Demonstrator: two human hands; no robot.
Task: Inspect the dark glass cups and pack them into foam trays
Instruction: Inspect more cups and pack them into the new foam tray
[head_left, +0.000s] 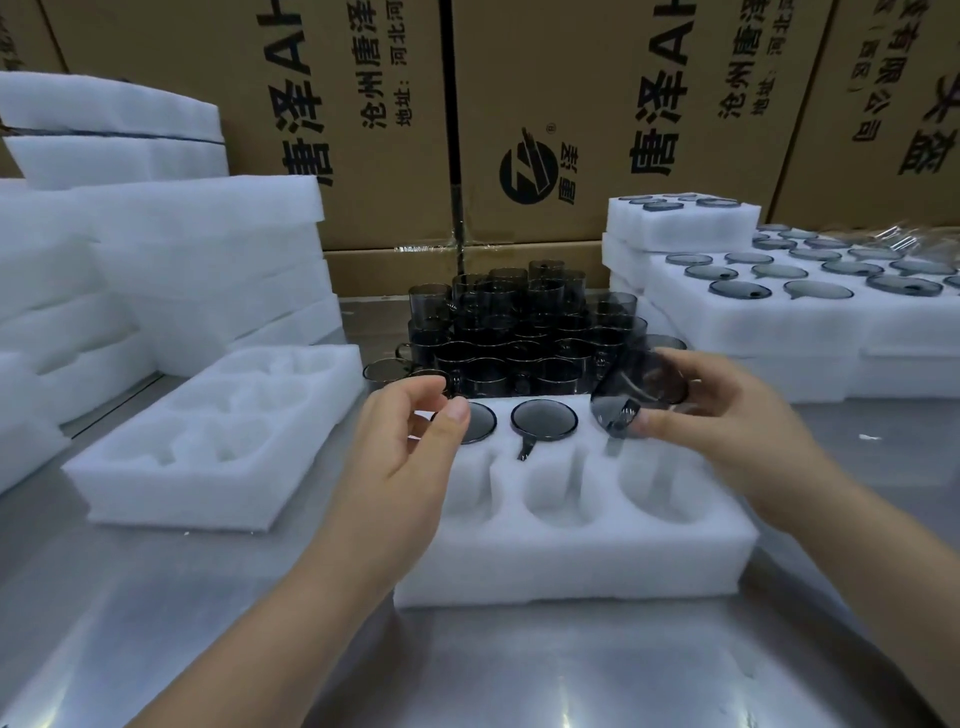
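A white foam tray lies in front of me on the metal table. Two dark glass cups sit in its far row of holes, the left one partly hidden by my left hand. My right hand holds another dark glass cup tilted over the tray's far right hole. My left hand hovers over the tray's left side with fingers loosely curled and nothing in it. A stacked heap of loose dark cups stands just behind the tray.
An empty foam tray lies to the left. Foam stacks rise at the far left. Filled foam trays are piled on the right. Printed cardboard boxes wall off the back.
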